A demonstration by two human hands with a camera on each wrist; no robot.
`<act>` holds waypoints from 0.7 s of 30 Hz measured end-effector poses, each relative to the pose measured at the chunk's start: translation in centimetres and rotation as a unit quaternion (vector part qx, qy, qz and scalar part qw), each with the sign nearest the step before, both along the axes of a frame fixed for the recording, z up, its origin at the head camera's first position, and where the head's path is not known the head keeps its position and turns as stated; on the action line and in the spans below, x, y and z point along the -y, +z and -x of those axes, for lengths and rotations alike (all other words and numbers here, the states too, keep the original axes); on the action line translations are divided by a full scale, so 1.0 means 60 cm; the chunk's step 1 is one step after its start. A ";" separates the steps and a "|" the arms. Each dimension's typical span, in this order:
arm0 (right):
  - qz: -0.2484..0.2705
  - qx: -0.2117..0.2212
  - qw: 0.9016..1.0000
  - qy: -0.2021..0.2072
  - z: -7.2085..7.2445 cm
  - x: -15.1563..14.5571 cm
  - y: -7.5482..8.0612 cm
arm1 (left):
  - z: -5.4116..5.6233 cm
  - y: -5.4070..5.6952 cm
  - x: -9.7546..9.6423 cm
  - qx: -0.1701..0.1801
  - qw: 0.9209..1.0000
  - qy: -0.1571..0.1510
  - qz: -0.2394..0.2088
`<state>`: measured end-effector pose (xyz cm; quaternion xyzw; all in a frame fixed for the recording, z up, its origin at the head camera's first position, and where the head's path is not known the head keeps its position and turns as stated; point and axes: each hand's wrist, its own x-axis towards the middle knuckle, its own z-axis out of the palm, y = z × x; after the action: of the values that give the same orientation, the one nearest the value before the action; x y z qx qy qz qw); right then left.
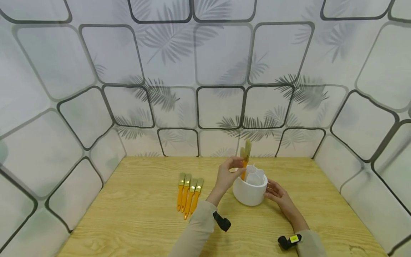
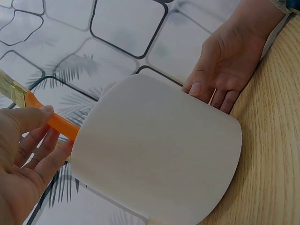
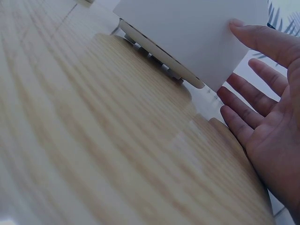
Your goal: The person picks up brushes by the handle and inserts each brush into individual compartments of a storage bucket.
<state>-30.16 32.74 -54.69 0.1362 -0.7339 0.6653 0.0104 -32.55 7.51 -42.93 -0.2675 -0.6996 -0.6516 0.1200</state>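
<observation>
A white round holder [image 1: 249, 192] with clear dividers inside stands on the table. My left hand [image 1: 228, 175] is at its left rim and pinches a paintbrush [image 1: 246, 160] by its orange handle, bristles up. The lower end of that handle goes behind the holder's wall in the left wrist view. A second set of pale bristles [image 1: 242, 152] shows just beside it. My right hand [image 1: 279, 196] is at the holder's right side. In the right wrist view its thumb [image 3: 262, 40] touches the white wall, with the other fingers loosely extended near the lower edge.
Several paintbrushes [image 1: 189, 194] with orange handles lie side by side on the wooden table [image 1: 135, 214], left of the holder, bristles toward the back. A patterned curtain [image 1: 221, 107] encloses the table at the back and sides.
</observation>
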 end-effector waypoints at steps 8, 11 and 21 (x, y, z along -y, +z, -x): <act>-0.004 0.004 1.000 -0.001 0.001 0.001 0.001 | 0.014 -0.021 -0.001 -0.035 0.999 0.006 -0.009; -0.007 0.006 1.000 -0.002 0.001 0.001 0.000 | 0.014 -0.023 0.001 -0.039 0.999 0.008 -0.012; -0.003 0.003 1.000 -0.001 -0.001 0.003 0.000 | 0.005 -0.013 0.025 0.020 0.999 0.018 -0.018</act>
<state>-30.08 32.56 -54.69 0.1330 -0.7364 0.6632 0.0081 -32.82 5.98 -43.72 -0.2399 -0.6949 -0.6667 0.1225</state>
